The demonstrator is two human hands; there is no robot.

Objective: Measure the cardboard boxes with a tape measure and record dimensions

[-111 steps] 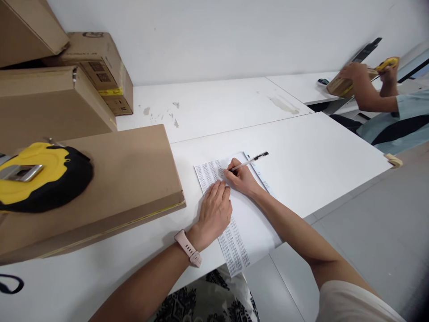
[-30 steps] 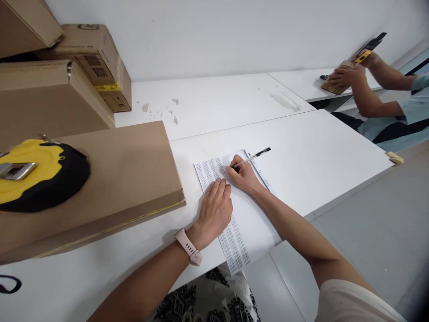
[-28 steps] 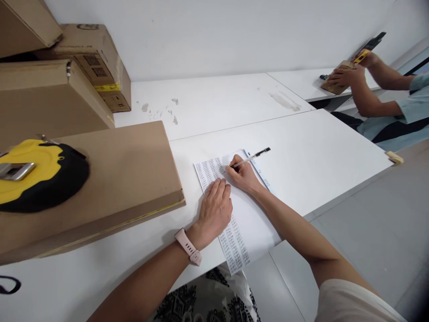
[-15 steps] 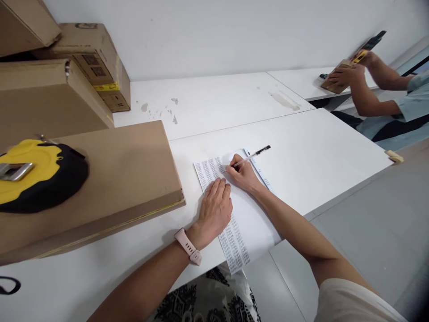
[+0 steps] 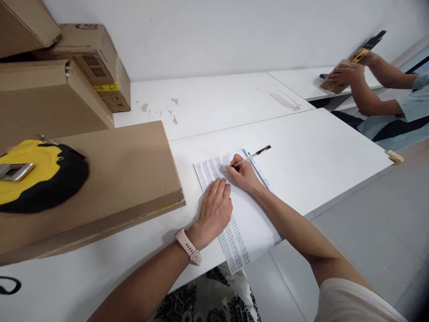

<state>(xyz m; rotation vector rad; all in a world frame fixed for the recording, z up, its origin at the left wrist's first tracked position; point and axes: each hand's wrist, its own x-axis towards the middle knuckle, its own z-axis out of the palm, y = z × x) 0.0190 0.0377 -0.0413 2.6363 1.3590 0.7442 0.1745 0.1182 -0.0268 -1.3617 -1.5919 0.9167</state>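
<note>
The right hand (image 5: 244, 174) is pinching the pen (image 5: 252, 156) near its tip, maybe for steering. The left hand (image 5: 216, 212) is lying with fingers (image 5: 217, 188) flat, pressing the paper (image 5: 235, 241) under them, maybe so it isn't sliding.

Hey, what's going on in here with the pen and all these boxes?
Someone sits at a white table with a pen in their right hand, its tip at a sheet of paper with columns of tiny marks. Their left hand lies flat on the paper. On their left, a yellow and black tape measure sits on a big cardboard box. Farther off to the right, another person's hands hold a small box and something yellow.
</note>
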